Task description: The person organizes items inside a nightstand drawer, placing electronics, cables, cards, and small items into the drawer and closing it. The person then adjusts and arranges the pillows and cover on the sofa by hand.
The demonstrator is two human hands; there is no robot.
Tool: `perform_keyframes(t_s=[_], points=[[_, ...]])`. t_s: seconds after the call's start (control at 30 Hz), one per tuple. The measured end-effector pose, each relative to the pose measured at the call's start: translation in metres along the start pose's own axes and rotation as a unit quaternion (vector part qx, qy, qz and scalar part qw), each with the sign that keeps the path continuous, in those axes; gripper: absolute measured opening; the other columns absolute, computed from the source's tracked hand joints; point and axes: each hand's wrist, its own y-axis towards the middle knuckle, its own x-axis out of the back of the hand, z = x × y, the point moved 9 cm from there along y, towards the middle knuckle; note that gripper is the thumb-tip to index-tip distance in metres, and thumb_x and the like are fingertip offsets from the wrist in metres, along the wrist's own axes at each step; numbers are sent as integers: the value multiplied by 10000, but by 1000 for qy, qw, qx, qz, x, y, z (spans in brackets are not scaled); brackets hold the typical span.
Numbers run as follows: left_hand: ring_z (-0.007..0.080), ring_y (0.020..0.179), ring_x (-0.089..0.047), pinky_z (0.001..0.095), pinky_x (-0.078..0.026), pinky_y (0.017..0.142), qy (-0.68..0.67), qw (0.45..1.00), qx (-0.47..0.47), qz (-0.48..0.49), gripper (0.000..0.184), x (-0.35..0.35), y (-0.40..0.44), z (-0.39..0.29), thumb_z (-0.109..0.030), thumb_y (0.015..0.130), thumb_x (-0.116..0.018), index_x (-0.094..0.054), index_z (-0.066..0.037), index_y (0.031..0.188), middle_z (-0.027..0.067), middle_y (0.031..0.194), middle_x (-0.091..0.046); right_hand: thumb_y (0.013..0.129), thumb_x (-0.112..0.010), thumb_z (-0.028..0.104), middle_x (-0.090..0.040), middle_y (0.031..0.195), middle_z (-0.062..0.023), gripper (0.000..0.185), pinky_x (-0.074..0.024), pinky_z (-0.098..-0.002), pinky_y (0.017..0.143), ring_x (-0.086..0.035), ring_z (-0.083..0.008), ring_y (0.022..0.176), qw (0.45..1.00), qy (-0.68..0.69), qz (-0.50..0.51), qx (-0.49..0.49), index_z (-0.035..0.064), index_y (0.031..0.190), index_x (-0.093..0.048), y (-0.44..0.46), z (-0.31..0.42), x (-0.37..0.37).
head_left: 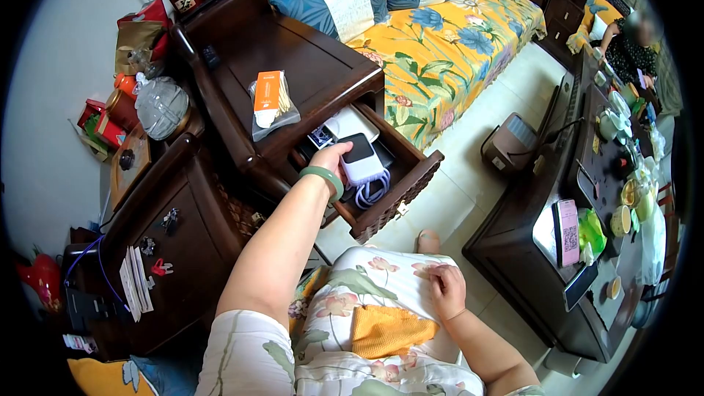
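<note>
My left hand, with a green bangle at the wrist, reaches into an open wooden drawer. Its fingers are closed on a pale purple power bank with a dark glossy face. A purple cable hangs looped at the power bank's lower end. Behind it in the drawer lies a white box or tray. My right hand rests on my flowered clothing at the thigh, fingers curled in and no object visible in them. A folded yellow knit cloth lies on my lap.
An orange packet in a clear bag lies on the wooden side table above the drawer. A covered sofa stands behind. On the right, a dark table bears phones, cups and bags. Another person sits at its far end.
</note>
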Motion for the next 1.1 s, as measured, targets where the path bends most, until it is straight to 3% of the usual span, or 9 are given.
perform_keyframes(t_s=[0.17, 0.23, 0.27, 0.53, 0.57, 0.67, 0.8, 0.93, 1.1], points=[[275, 828, -591, 426, -491, 723, 1, 973, -153, -171, 254, 46, 13, -24, -112, 838, -545, -461, -33, 1064, 141, 1001, -561, 709, -579, -10, -594, 812, -99, 95, -434, -366, 712, -556, -282, 785, 1000, 4, -2, 10, 44, 786, -566, 0, -1, 0], [262, 843, -579, 406, -476, 738, 204, 939, -156, -228, 366, 53, 21, -33, -109, 828, -564, -406, -37, 1150, 143, 1034, -538, 709, -577, -11, -594, 811, -98, 98, -434, -366, 713, -556, -281, 784, 1000, 4, 0, 7, 45, 788, -566, 0, 0, 0], [320, 1113, -478, 355, -396, 914, 249, 932, -147, -220, 638, 55, 25, -30, -115, 755, -606, -281, 31, 1284, 227, 1252, -434, 709, -577, -12, -595, 811, -98, 99, -434, -366, 713, -556, -281, 784, 1000, 4, 1, 6, 46, 789, -566, 1, 1, 0], [358, 1126, -417, 371, -338, 973, 381, 830, -328, -243, 610, 16, -48, -58, -30, 644, -606, -389, -18, 1214, 220, 1201, -437, 708, -575, -21, -599, 807, -97, 105, -438, -363, 719, -562, -281, 782, 1000, 9, 0, 0, 44, 790, -568, 1, -1, 0], [333, 1146, -419, 362, -348, 959, 480, 719, -461, -200, 627, 5, -46, -61, -55, 635, -650, -425, -44, 1220, 218, 1242, -418, 708, -575, -22, -600, 807, -97, 105, -439, -362, 719, -563, -281, 782, 1000, 11, 2, -1, 43, 790, -569, 1, -2, -1], [370, 1258, -254, 435, -251, 1025, 718, 576, -386, -57, 546, -37, -55, -33, -229, 651, -701, -516, -160, 1160, 194, 1335, -318, 708, -575, -25, -601, 813, -97, 108, -439, -362, 720, -563, -280, 783, 1000, 18, -1, 3, 44, 791, -572, 2, 1, 0], [339, 1262, -268, 474, -284, 988, 863, 417, -283, -24, 519, -45, -55, -29, -297, 670, -703, -532, -172, 1143, 128, 1338, -341, 710, -572, -23, -603, 817, -97, 111, -437, -363, 722, -562, -281, 781, 1000, 17, 1, 3, 45, 798, -573, 1, -1, 0], [333, 1252, -284, 461, -300, 980, 847, 467, -244, -76, 491, -44, -53, -41, -319, 697, -683, -532, -123, 1120, 129, 1289, -384, 714, -569, -19, -603, 818, -98, 104, -437, -365, 720, -561, -282, 784, 1000, 5, -1, 1, 45, 795, -572, -1, -3, 0], [345, 1262, -262, 492, -326, 959, 862, 423, -271, -64, 447, -39, -44, -26, -268, 726, -643, -514, -111, 1124, 132, 1282, -391, 712, -568, -21, -602, 817, -99, 99, -437, -365, 720, -561, -283, 789, 1000, 4, -1, 3, 45, 787, -571, 0, -1, -1]])
